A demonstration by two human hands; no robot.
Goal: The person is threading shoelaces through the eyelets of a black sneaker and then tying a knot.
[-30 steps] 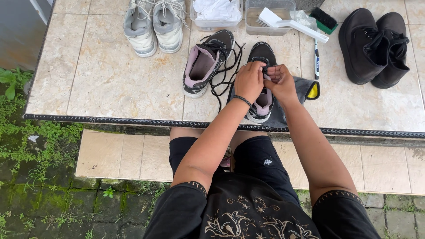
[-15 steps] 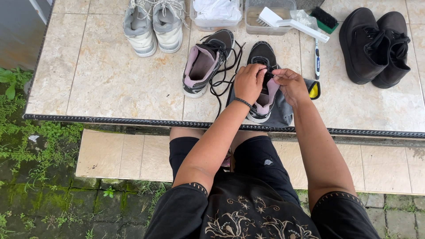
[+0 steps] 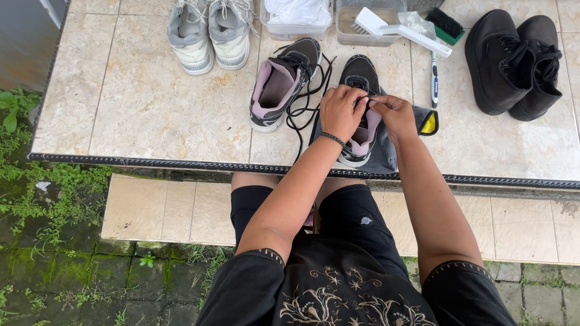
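bench edge: dark trim strip of the tiled bench (image 3: 151, 108) runs just behind the wrists; the worked sneaker's heel sits almost on it, little margin that side
open room: wide bare tile out beyond the left-hand fingers; narrower bare patch beyond the right-hand fingers, short of the black shoes
left hand (image 3: 339, 111): palm down over the sneaker's throat, fingers curled together and pinched on something small and dark, likely lace, too small to be sure; dark wristband, forearm crossing the edge
right hand (image 3: 396, 115): meets the left above the tongue, fingertips pinched against the left's, same small item; forearm steeper, crossing the edge
black sneaker (image 3: 360, 105): directly under both sets of fingers, toe pointing away, pink lining showing, lying on a grey cloth (image 3: 386, 157)
second sneaker (image 3: 284, 81): just outside the left fingers, loose black lace (image 3: 302, 115) trailing between the two shoes, snag risk
toothbrush (image 3: 434, 81): just outside the right fingers, apart from them
beyond the fingertips: two clear tubs (image 3: 329, 21), white scrub brush (image 3: 402, 27) across one
grey sneaker pair (image 3: 208, 30): far left, well apart
black shoe pair (image 3: 513, 60): far right, well apart
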